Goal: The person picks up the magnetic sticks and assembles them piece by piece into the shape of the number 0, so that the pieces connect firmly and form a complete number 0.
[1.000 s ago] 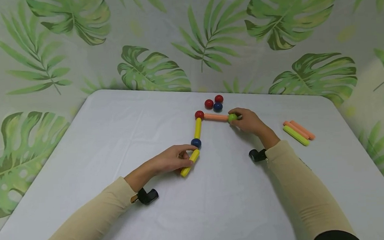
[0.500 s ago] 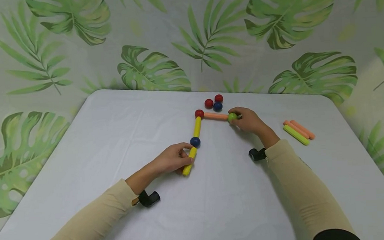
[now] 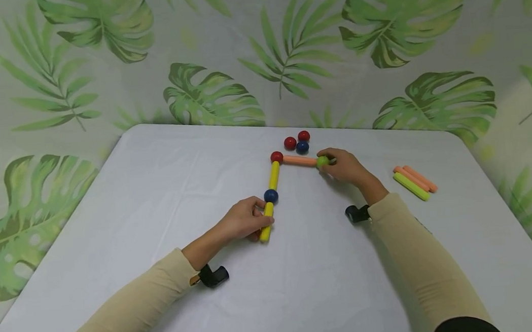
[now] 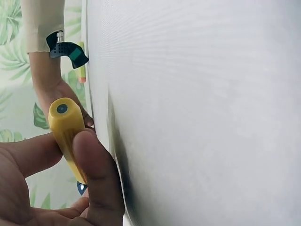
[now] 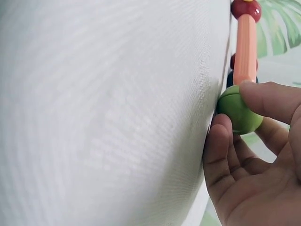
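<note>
My left hand (image 3: 244, 219) pinches a yellow magnetic rod (image 4: 66, 122) between thumb and fingers; a dark round disc shows in its near end. In the head view its far end meets a blue ball (image 3: 271, 196), or nearly so. Beyond that ball another yellow rod (image 3: 273, 175) runs up to a red ball (image 3: 276, 157). From there an orange rod (image 3: 299, 161) extends right to a green ball (image 5: 240, 110). Thumb and fingers of my right hand (image 3: 346, 167) grip this green ball, hiding part of it.
Two loose red balls (image 3: 290, 143) and a loose blue ball (image 3: 302, 147) lie behind the orange rod. On the right, two orange rods (image 3: 421, 179) rest beside a yellow-green rod (image 3: 411, 186). A leaf-patterned cloth (image 3: 216, 98) rises behind the white table (image 3: 179, 166).
The held yellow rod has swung from a slant to nearly in line with the other yellow rod. My left hand has shifted slightly right and away. The right hand stays on the green ball.
</note>
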Action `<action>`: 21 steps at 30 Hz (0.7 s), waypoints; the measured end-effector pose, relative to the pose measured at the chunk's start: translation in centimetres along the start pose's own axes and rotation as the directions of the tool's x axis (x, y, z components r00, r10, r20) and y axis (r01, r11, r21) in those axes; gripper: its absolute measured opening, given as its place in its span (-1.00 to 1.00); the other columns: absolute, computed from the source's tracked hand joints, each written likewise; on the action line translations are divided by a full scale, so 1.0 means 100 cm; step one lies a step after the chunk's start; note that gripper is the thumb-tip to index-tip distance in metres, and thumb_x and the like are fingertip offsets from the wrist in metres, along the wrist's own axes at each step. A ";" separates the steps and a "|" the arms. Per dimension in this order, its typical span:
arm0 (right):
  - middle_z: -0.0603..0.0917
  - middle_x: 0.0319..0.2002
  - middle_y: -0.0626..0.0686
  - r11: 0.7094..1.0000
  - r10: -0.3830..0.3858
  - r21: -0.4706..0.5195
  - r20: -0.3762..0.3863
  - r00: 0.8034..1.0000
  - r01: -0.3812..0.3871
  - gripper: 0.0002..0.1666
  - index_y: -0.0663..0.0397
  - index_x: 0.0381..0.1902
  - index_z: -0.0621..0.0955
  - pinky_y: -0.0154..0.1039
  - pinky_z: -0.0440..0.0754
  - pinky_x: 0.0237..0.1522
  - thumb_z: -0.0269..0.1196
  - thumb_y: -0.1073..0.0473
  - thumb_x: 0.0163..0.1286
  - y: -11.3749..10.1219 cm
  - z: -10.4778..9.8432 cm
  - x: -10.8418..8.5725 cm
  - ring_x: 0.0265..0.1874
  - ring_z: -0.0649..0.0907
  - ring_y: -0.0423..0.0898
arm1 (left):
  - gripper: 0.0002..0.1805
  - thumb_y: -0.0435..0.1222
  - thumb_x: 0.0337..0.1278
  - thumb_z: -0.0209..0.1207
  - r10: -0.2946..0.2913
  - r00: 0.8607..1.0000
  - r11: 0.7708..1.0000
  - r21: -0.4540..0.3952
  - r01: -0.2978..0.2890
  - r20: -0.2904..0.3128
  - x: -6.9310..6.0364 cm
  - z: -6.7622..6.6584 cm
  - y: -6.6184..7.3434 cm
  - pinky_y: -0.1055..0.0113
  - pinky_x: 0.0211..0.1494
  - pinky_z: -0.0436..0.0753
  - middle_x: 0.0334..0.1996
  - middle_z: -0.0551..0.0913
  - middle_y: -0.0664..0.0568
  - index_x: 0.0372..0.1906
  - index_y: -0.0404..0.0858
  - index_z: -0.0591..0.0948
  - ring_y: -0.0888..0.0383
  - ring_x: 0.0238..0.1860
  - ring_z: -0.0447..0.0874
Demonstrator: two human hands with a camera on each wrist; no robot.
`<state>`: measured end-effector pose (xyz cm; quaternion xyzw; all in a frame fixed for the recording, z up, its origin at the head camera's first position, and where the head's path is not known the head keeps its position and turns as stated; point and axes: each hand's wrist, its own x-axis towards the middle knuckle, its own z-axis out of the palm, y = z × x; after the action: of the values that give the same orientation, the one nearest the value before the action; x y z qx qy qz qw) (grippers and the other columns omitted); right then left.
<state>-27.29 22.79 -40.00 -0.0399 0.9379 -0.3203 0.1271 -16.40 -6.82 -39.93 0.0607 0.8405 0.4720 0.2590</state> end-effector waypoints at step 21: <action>0.45 0.29 0.21 1.000 0.004 0.005 0.009 1.000 -0.004 -0.45 0.04 0.39 0.40 0.07 0.59 0.18 0.13 0.14 0.48 0.001 -0.001 0.001 0.27 0.47 0.20 | -0.63 -0.09 0.33 0.17 -0.023 0.998 0.997 0.067 0.026 -0.058 0.000 -0.008 0.004 0.36 -0.49 0.58 -0.38 0.64 -0.02 0.10 -0.21 0.56 0.13 -0.60 0.60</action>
<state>-27.37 22.95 -40.03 -0.0391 0.9367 -0.3221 0.1320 -16.90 -7.24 -39.28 0.0454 0.8638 0.4417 0.2383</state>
